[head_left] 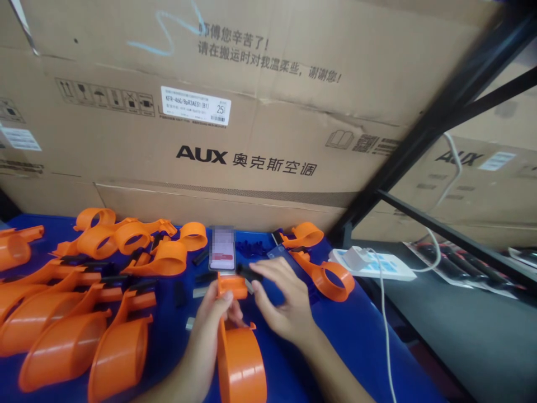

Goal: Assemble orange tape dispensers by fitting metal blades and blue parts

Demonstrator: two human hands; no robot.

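My left hand [212,319] is closed round the handle end of an orange plastic tape dispenser [242,364]. Its round tape ring hangs down toward me. On the right, my right hand [287,299] is close to the dispenser's upper end, thumb and forefinger curved about a small black plastic piece [248,272]. A narrow grey metal strip [250,287] shows beside the thumb, partly hidden. Behind my left hand, more black pieces [179,294] and grey strips lie on the blue table surface [339,352].
Several orange dispensers [121,352] with black ends cover the left side; others [333,280] lie at the right. A phone [222,249] stands at the back before a large cardboard box [268,129]. At right are a white power strip [377,266], its cable and a black metal frame [419,134].
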